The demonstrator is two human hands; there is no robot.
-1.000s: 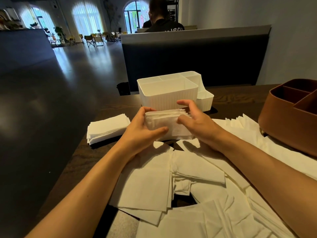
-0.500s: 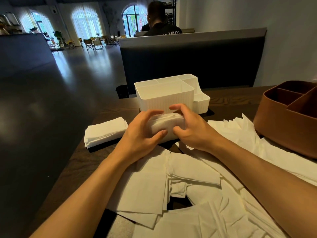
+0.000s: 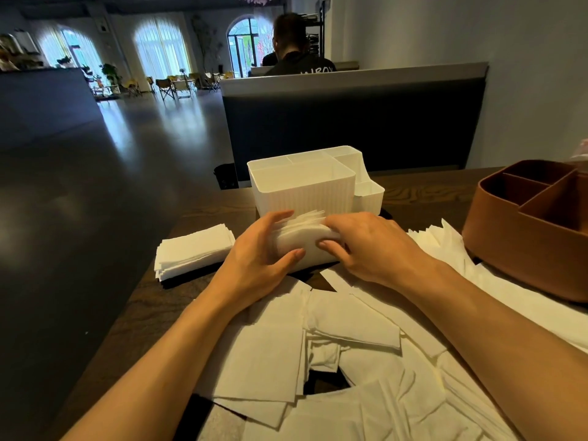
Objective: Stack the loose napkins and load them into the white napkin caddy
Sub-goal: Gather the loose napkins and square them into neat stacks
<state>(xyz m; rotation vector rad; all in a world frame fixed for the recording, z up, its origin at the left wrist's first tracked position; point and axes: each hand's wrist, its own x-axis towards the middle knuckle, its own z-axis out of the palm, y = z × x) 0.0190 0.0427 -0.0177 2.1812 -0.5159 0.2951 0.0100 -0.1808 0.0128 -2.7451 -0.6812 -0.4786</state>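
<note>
A thick bundle of white napkins stands on edge on the dark wooden table, just in front of the white napkin caddy. My left hand grips the bundle's left end, thumb in front and fingers over the top. My right hand grips its right end the same way. The caddy's large front compartment shows nothing inside. Several loose napkins lie scattered and overlapping across the near table.
A neat stack of napkins sits at the left table edge. A brown divided caddy stands at the right. A dark partition rises behind the table, with a seated person beyond it.
Both hands have brought the bundle down from the air onto the table and squeezed it together; the fingers now wrap over its top.
</note>
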